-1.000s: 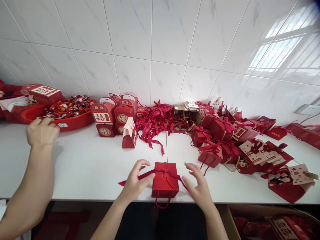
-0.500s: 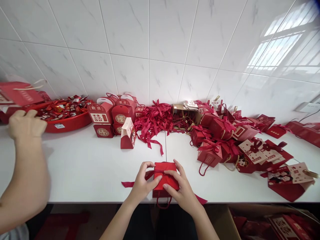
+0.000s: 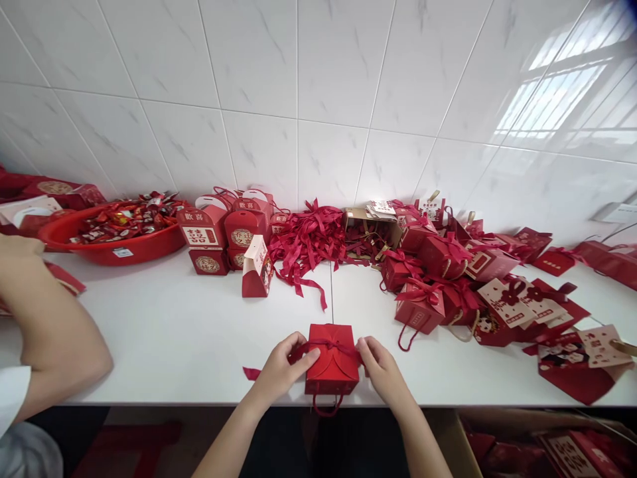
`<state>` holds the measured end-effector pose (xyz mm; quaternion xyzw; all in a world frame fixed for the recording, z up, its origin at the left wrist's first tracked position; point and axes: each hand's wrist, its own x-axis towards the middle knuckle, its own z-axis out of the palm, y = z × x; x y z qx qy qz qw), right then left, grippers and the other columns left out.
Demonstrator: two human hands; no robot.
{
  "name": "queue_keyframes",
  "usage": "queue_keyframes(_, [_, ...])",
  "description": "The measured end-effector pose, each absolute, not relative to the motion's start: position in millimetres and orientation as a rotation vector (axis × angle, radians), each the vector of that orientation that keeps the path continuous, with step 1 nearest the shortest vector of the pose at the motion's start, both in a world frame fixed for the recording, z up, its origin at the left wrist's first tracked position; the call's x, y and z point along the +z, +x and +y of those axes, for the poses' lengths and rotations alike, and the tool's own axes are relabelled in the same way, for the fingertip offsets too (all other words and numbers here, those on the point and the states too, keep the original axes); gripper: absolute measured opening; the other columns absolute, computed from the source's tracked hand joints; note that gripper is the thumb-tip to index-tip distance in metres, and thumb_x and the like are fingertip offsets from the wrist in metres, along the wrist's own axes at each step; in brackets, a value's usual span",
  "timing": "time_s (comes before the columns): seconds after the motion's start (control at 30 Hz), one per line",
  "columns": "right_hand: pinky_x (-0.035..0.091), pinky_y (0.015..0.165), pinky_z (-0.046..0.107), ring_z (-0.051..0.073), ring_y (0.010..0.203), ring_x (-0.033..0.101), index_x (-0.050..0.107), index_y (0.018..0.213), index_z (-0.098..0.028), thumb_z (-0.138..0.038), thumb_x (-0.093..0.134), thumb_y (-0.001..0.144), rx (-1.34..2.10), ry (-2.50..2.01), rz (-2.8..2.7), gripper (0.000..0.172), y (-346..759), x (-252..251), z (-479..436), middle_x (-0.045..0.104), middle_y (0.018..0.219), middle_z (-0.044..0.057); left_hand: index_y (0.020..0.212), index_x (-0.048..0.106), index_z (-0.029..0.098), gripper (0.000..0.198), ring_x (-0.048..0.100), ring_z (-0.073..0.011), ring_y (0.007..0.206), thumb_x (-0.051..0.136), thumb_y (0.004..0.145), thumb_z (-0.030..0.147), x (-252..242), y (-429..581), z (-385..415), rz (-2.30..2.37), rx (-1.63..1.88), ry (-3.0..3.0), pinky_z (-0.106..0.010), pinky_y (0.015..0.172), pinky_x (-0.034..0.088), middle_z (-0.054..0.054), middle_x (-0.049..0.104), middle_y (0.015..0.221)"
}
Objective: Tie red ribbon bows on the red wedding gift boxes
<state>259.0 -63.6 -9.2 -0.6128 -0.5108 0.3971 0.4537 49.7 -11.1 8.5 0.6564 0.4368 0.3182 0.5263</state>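
Note:
A small red gift box [image 3: 332,362] with a red ribbon tied across its top stands at the front edge of the white table [image 3: 174,332]. My left hand [image 3: 283,368] is closed on the ribbon at the box's left side. My right hand [image 3: 381,368] is closed on the ribbon at the box's right side. A loose ribbon end [image 3: 251,373] lies on the table to the left of my left hand. The box's cord handle hangs over the table edge.
A co-worker's arm [image 3: 50,325] rests on the table at the left. Behind it is a red basin of wrapped sweets [image 3: 117,232]. Red gift boxes [image 3: 223,232], a heap of red ribbons [image 3: 308,239] and finished boxes with tags [image 3: 472,285] line the back and right. A carton [image 3: 537,445] sits below.
My hands moved from the knot on top of the box out to its two sides, drawing the ribbon ends. The co-worker's hand drew back to the left, away from the basin.

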Motion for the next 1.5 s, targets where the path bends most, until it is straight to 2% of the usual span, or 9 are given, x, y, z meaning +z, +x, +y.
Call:
queue_keyframes(0.1, [0.032, 0.053, 0.024, 0.011, 0.052, 0.038, 0.046, 0.059, -0.019, -0.058, 0.043, 0.086, 1.236, -1.424, -1.314, 0.048, 267, 2, -63, 0.04, 0.053, -0.004, 0.069, 0.048, 0.018, 0.031, 0.047, -0.0128, 0.064, 0.059, 0.078, 0.045, 11, 51, -12, 1.027, 0.745, 1.509, -0.024, 0.061, 0.04, 0.002, 0.05, 0.067])
queue_keyframes(0.3, [0.034, 0.06, 0.024, 0.011, 0.058, 0.044, 0.051, 0.065, -0.017, -0.047, 0.06, 0.081, 1.431, -1.118, -1.186, 0.036, 272, 10, -61, 0.05, 0.059, -0.003, 0.06, 0.039, 0.019, 0.039, 0.036, -0.0101, 0.056, 0.062, 0.076, 0.046, 17, 54, -17, 1.114, 0.83, 1.558, -0.022, 0.055, 0.032, 0.005, 0.038, 0.058])
queue_keyframes(0.53, [0.021, 0.05, 0.023, 0.008, 0.049, 0.029, 0.05, 0.061, -0.017, -0.045, 0.066, 0.077, 1.401, -1.123, -1.094, 0.036, 279, -3, -56, 0.039, 0.05, -0.007, 0.056, 0.034, 0.019, 0.04, 0.03, -0.0104, 0.054, 0.053, 0.082, 0.042, 1, 47, -9, 1.125, 0.985, 1.6, -0.024, 0.054, 0.028, 0.006, 0.029, 0.055])
queue_keyframes(0.77, [0.033, 0.061, 0.025, 0.01, 0.058, 0.044, 0.059, 0.066, -0.015, -0.041, 0.066, 0.079, 1.447, -1.136, -1.174, 0.03, 291, 7, -59, 0.052, 0.058, -0.002, 0.06, 0.042, 0.02, 0.032, 0.043, -0.013, 0.058, 0.053, 0.082, 0.04, 1, 38, -2, 1.185, 0.951, 1.759, -0.025, 0.058, 0.039, 0.003, 0.042, 0.061])
queue_keyframes(0.93, [0.035, 0.063, 0.025, 0.011, 0.06, 0.046, 0.061, 0.066, -0.015, -0.038, 0.062, 0.083, 1.399, -1.083, -1.207, 0.028, 294, 24, -72, 0.055, 0.061, -0.001, 0.089, 0.052, 0.022, 0.006, 0.054, -0.0205, 0.093, 0.05, 0.084, 0.026, 29, 47, -15, 1.237, 1.195, 2.08, -0.036, 0.086, 0.044, -0.005, 0.056, 0.094])
queue_keyframes(1.13, [0.042, 0.067, 0.026, 0.012, 0.065, 0.053, 0.068, 0.084, -0.017, -0.035, 0.065, 0.082, 1.39, -0.978, -1.17, 0.018, 277, 49, -82, 0.061, 0.066, 0.001, 0.094, 0.052, 0.023, 0.018, 0.052, -0.0239, 0.097, 0.06, 0.077, 0.023, 52, 85, -31, 1.01, 0.982, 2.455, -0.041, 0.087, 0.041, -0.005, 0.057, 0.1])
queue_keyframes(1.27, [0.045, 0.069, 0.029, 0.015, 0.067, 0.057, 0.069, 0.086, -0.018, -0.037, 0.065, 0.081, 1.355, -0.996, -1.172, 0.02, 273, 57, -87, 0.064, 0.069, 0.002, 0.099, 0.045, 0.022, 0.028, 0.052, -0.0248, 0.097, 0.055, 0.074, 0.012, 50, 95, -21, 1.104, 1.136, 2.464, -0.043, 0.086, 0.039, -0.006, 0.057, 0.1])
queue_keyframes(1.4, [0.044, 0.06, 0.028, 0.016, 0.06, 0.054, 0.069, 0.08, -0.017, -0.045, 0.063, 0.079, 1.162, -1.27, -1.232, 0.029, 273, 50, -85, 0.061, 0.062, 0.003, 0.1, 0.042, 0.022, 0.028, 0.054, -0.0243, 0.095, 0.051, 0.076, 0.011, 46, 90, -14, 1.152, 1.3, 2.437, -0.041, 0.084, 0.041, -0.006, 0.056, 0.097])
queue_keyframes(1.5, [0.042, 0.058, 0.028, 0.016, 0.059, 0.051, 0.07, 0.091, -0.017, -0.044, 0.06, 0.081, 0.971, -1.416, -1.328, 0.031, 266, 41, -79, 0.057, 0.06, 0.002, 0.1, 0.042, 0.022, 0.026, 0.055, -0.0237, 0.092, 0.051, 0.077, 0.013, 43, 89, -13, 1.119, 1.377, 2.445, -0.04, 0.082, 0.042, -0.006, 0.055, 0.094])
